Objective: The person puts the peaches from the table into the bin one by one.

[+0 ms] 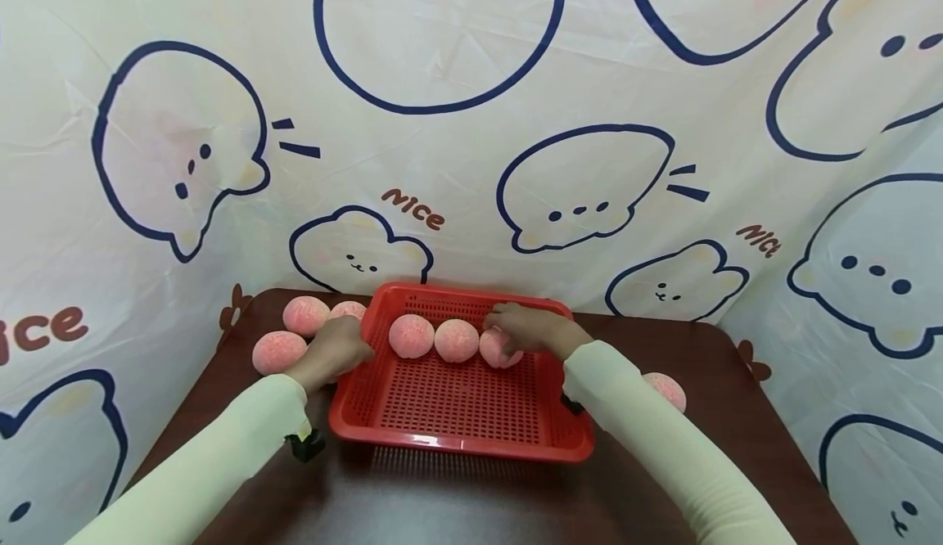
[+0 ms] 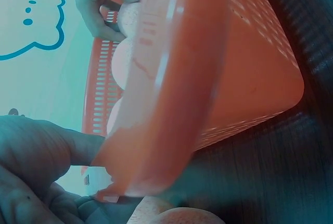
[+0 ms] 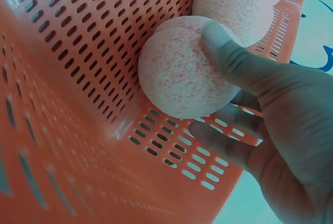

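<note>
Three pink balls [image 1: 280,353] lie on the worktop [image 1: 457,512]; the left grip [image 1: 336,353] pinches the rim of the red basket [image 1: 460,444]. The basket contains a row of three balls [image 1: 456,340], the right grip [image 1: 525,328] holding the rightmost ball [image 1: 491,349] between thumb and fingers. One ball [image 1: 666,392] lies outside, right.

From my remote post I see the basket [image 1: 460,440] on the surface [image 1: 725,414], three balls [image 1: 456,340] in a row across its rear half; left hand [image 1: 335,353] at its left rim, right hand [image 1: 526,328] at the row's right end; three outer balls [image 1: 278,353] to its left, a lone ball [image 1: 669,392] right, cloth [image 1: 471,156] behind.
</note>
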